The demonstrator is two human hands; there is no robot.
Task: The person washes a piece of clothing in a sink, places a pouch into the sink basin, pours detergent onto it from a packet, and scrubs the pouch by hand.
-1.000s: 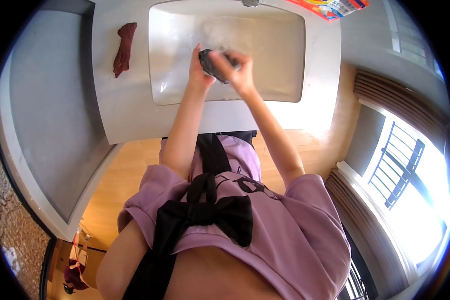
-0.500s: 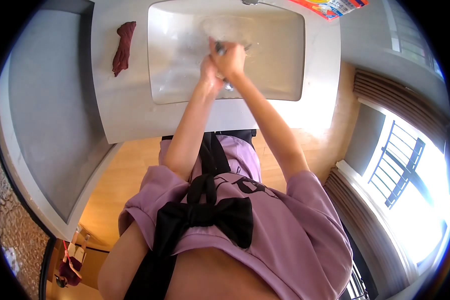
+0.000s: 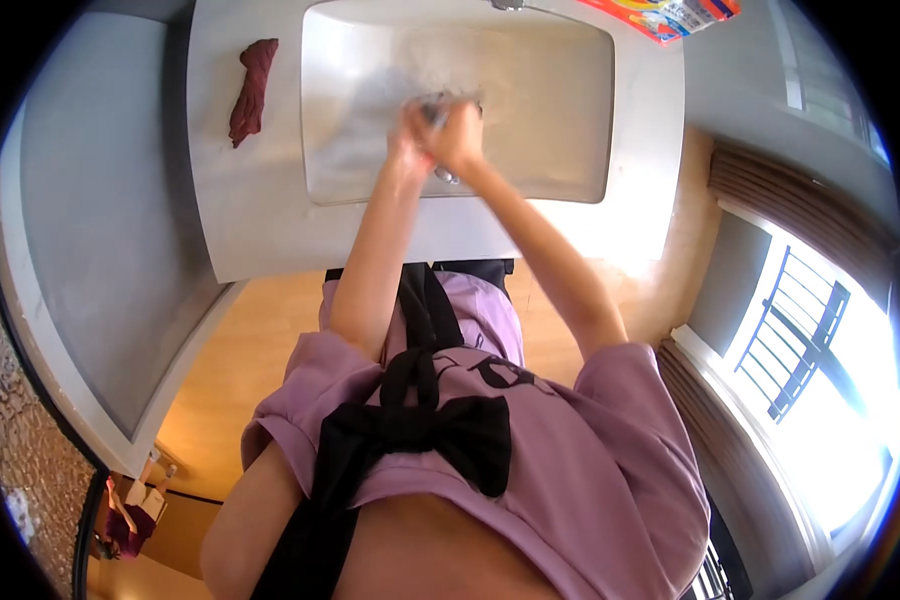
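Observation:
Over the sink [image 3: 560, 150], my left hand [image 3: 410, 142] and my right hand [image 3: 459, 132] are pressed together. Between them is a small dark grey cloth [image 3: 432, 112], mostly hidden by the fingers, so its exact kind does not show. Both hands are closed around it, and the left is smeared by motion. The wet left forearm shines. Just below the hands, the metal drain [image 3: 447, 176] shows in the basin. To the left, a twisted dark red cloth [image 3: 254, 92] lies on the white counter [image 3: 215, 190].
A bright orange and blue packet [image 3: 670, 15] lies at the counter's back right corner. Part of the faucet [image 3: 507, 4] shows at the top edge. A window [image 3: 800, 330] with brown curtains is on the right. A person in dark red [image 3: 130, 528] appears far off at lower left.
Both hands have moved slightly left and down within the basin, still pressed together on the dark cloth. The person at lower left has shifted posture.

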